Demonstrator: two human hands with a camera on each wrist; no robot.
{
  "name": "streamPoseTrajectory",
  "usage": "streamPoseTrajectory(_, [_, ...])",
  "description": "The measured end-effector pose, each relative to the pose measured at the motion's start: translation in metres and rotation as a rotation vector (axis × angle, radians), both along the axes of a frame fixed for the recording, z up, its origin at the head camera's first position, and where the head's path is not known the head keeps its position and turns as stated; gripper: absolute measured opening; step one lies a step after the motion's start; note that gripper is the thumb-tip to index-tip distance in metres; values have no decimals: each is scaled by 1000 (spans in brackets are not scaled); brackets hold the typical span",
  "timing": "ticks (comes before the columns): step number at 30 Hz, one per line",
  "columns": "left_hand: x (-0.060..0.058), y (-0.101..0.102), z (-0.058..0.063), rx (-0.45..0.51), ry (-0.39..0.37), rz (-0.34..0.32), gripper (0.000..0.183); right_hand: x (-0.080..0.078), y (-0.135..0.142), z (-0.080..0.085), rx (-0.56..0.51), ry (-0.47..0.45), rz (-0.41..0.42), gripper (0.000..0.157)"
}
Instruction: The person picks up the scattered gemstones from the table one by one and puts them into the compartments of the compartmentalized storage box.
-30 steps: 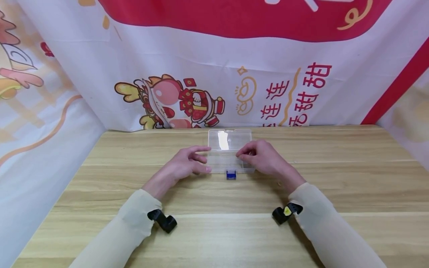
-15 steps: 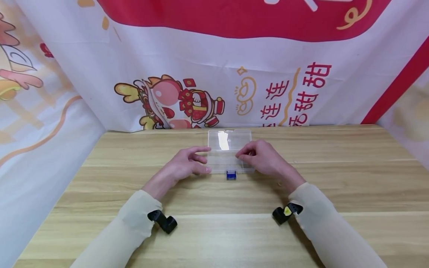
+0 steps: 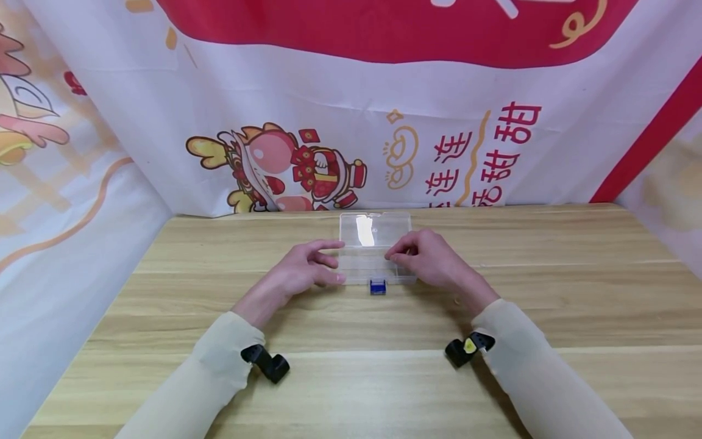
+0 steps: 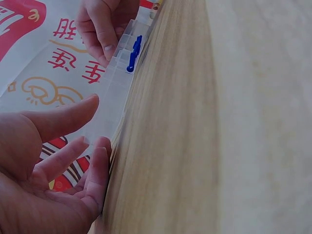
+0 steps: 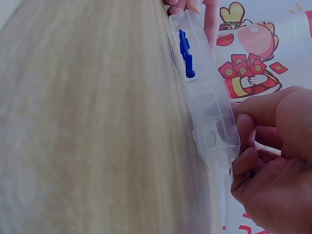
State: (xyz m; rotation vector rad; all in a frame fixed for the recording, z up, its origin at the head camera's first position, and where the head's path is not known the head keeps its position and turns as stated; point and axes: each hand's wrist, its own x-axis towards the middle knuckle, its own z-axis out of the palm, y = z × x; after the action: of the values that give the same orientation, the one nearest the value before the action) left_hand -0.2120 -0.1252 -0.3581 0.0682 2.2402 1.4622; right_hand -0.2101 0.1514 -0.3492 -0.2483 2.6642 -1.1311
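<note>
A clear plastic compartment box (image 3: 362, 262) lies on the table, its see-through lid (image 3: 389, 228) raised at the back. A blue latch (image 3: 378, 286) is at the middle of its front side. My left hand (image 3: 298, 266) is at the box's left end, fingers and thumb extended, fingertips close to or touching the edge. My right hand (image 3: 430, 256) bends over the right compartments, thumb and forefinger close together. In the right wrist view the curled fingers (image 5: 246, 163) lie at the box's far side and end; the box partly hides their tips, and anything between them is not visible.
The wooden table (image 3: 351, 390) extends around the box and forearms. A printed white and red cloth (image 3: 329, 85) hangs behind the table's far edge and along both sides. A black strapped camera (image 3: 265, 363) sits on the left wrist, another wrist camera (image 3: 466, 349) on the right.
</note>
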Motion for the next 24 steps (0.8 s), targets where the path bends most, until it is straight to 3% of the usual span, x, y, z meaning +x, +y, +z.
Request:
streamPoseTrajectory(16, [1, 1, 1, -10, -2, 1, 70, 0, 2, 1, -3, -9, -4, 16])
streamPoseTrajectory(24, [1, 0, 0, 10, 10, -5, 69, 1, 2, 5, -40, -50, -63, 15])
